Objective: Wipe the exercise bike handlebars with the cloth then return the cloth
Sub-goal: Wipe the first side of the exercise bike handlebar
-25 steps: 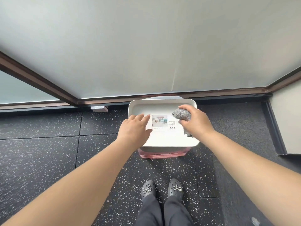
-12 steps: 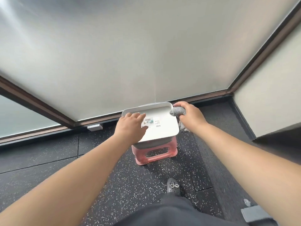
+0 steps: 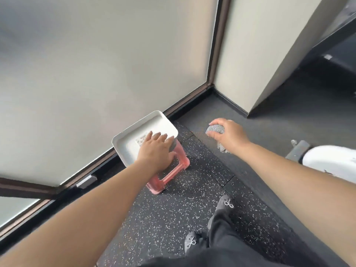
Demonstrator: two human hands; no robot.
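My right hand (image 3: 227,134) grips a bunched grey cloth (image 3: 216,129) in the air over the dark floor, to the right of the tray; a tail of the cloth hangs below the wrist. My left hand (image 3: 156,149) rests with straight fingers on the near edge of a white tray (image 3: 133,135), which sits on a pink stool (image 3: 169,174). A white part of the exercise bike (image 3: 331,157) shows at the right edge, with a grey foot bar (image 3: 297,148). Its handlebars are out of view.
Frosted glass panels with dark brown frames stand behind the stool. A cream wall corner (image 3: 250,74) rises at the upper right. The speckled black rubber floor (image 3: 192,209) spreads below, with my shoes (image 3: 224,204) on it.
My right hand has lifted the cloth off the tray and carried it to the right. The view has swung right, so the bike's white base now shows. My left hand stays on the tray.
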